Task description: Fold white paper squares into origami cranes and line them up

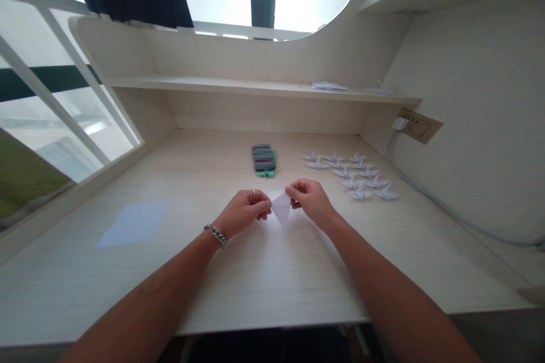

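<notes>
Both hands meet over the middle of the pale wooden desk (264, 272). Between them is a small folded piece of white paper (281, 207), shaped like a triangle pointing down. My left hand (244, 212), with a ring and a chain bracelet at the wrist, pinches the paper's left edge with closed fingers. The right edge is pinched by my right hand (309, 198), its fingers curled. The paper is lifted just above the desk surface.
Several folded white paper cranes (353, 173) lie in rows at the right. A phone in a green case (264, 160) lies beyond the hands. A flat sheet of pale paper (134, 222) rests at the left. A wall socket with a plug (411, 123) and cable sits at the right; papers (327, 86) lie on the shelf.
</notes>
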### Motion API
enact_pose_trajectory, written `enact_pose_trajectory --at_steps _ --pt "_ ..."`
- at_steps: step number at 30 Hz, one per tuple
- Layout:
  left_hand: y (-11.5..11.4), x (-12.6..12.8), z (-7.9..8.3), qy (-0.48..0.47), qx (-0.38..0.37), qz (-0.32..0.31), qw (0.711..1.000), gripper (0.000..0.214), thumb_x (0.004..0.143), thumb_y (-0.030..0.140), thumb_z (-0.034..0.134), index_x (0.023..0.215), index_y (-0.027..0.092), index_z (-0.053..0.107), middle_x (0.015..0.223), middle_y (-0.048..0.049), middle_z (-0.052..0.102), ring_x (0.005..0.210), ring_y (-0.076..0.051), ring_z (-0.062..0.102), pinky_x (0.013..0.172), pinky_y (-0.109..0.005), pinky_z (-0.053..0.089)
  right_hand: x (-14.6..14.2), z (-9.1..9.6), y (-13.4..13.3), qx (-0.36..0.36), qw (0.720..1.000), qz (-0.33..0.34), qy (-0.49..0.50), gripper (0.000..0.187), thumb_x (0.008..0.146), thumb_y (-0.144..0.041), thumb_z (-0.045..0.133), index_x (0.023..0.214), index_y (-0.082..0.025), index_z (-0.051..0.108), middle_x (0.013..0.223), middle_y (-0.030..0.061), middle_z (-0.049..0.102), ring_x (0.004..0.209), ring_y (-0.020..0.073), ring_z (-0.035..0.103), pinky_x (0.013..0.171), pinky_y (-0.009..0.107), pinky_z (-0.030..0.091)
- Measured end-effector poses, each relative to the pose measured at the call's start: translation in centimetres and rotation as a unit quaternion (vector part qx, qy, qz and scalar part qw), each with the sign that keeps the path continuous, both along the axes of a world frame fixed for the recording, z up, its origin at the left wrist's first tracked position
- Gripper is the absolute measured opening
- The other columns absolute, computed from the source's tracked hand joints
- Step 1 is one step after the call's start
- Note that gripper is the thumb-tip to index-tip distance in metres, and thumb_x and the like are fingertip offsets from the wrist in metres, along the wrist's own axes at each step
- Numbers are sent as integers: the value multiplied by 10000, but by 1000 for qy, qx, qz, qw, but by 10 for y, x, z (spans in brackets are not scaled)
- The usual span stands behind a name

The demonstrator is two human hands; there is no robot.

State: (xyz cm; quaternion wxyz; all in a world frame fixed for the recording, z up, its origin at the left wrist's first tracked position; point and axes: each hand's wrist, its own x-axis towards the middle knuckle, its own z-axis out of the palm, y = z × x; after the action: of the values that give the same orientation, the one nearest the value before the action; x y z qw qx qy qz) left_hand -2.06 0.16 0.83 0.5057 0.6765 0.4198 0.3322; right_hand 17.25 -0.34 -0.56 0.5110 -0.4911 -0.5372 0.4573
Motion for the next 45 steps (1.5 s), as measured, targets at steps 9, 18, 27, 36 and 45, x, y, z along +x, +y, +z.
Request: enact_pose_trajectory --at_steps 9,18,27,36,45 --pt "1 -1 0 -9 -30 16 999 99 689 224 605 681 133 642 615 -35 650 539 -123 578 543 -248 454 4 2 2 -11 1000 -23 1 270 679 -406 685 677 -148 605 554 -13 574 493 105 530 487 243 469" --pt "3 2 -4 -46 12 43 998 273 729 401 677 713 131 644 591 -17 631 538 -106 552 538 -228 437 -7 3 -5 13 1000 8 14 366 737 -512 648 786 -149 632 658 8 625 582 118 580 511 226 473" --pt "2 3 -10 -56 -23 -1 998 272 716 385 709 692 132 611 633 -23 639 587 -115 583 587 -243 462 -11 3 -10 40 998 34 -33 220 757 -363 651 768 -144 638 666 18 639 595 144 629 547 260 511" --pt "2 3 -10 -93 -51 19 994 280 705 383 731 710 135 602 669 -21 646 620 -128 613 618 -261 484 -11 2 -10 57 997 48 -16 256 727 -369 692 829 -138 653 665 19 659 569 138 634 552 267 534" --pt "1 3 -9 -125 -97 38 987 286 697 373 747 710 130 596 715 -35 671 606 -114 627 596 -237 499 -10 1 -8 61 998 29 -17 261 725 -370 705 833 -134 674 619 23 664 541 148 636 516 260 525"
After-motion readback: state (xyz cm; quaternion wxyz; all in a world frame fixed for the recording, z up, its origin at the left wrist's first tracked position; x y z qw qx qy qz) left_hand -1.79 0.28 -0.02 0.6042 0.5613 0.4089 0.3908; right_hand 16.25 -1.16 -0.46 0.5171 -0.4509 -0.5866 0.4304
